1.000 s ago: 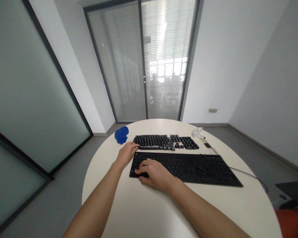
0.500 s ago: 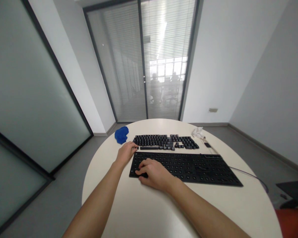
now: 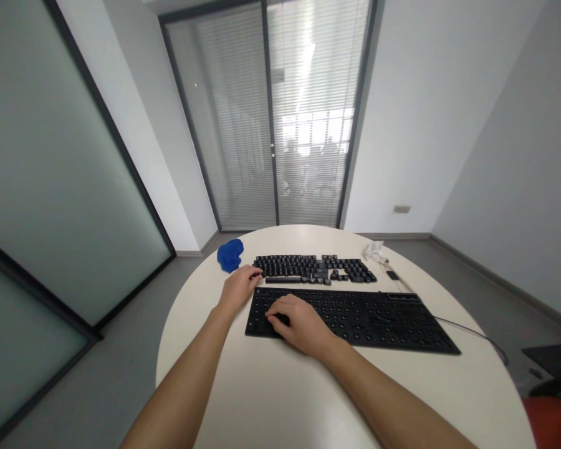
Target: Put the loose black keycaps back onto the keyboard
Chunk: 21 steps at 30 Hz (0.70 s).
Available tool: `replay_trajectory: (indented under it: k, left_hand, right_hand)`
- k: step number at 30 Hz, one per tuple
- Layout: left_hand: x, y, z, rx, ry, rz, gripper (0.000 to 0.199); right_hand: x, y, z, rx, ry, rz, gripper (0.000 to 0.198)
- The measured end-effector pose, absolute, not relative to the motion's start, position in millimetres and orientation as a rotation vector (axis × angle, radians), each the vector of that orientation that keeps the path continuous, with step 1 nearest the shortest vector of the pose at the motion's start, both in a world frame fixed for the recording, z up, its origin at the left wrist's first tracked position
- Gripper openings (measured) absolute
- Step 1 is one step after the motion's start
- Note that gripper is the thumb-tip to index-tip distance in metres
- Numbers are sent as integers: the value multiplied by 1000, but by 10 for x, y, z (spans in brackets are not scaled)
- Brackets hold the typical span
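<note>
Keycaps [image 3: 290,266] lie rowed beyond the keyboard [image 3: 383,319] — likely for order; left hand [image 3: 239,289], right hand [image 3: 303,324] curled, whether fingers [image 3: 283,302] clamp unclear.

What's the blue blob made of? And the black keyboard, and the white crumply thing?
The blue blob: matte, wavy-edged, maybe cloth or soft putty. The black keyboard: probably plastic, dull with straight, stiff-looking edges. The white crumply thing: likely tissue, judging by its creases.

Black rectangular keyboard base [image 3: 383,318]; black square keycaps [image 3: 290,264], centre.
Round cream tabletop [image 3: 262,399]; irregular blue lump [image 3: 230,255], centre left; grey horizontally striped blinds [image 3: 236,137], top.
</note>
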<state>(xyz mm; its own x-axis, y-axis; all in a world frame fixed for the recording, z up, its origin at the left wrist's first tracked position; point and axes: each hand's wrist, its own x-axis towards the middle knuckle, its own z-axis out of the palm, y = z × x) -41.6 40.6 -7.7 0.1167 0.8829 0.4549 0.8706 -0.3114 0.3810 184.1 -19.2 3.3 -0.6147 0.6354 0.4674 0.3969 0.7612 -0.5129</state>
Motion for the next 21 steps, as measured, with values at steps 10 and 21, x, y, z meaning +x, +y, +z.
replay_trajectory:
  k: [10,21]
  left_hand:
    - [-121,256,26,2479,1408,938,10]
    - [10,196,57,2545,1275,886,7]
  right_hand:
    - [2122,180,-91,-1116,-2016,416,22]
    - [2098,165,-121,-991,-2126,442,26]
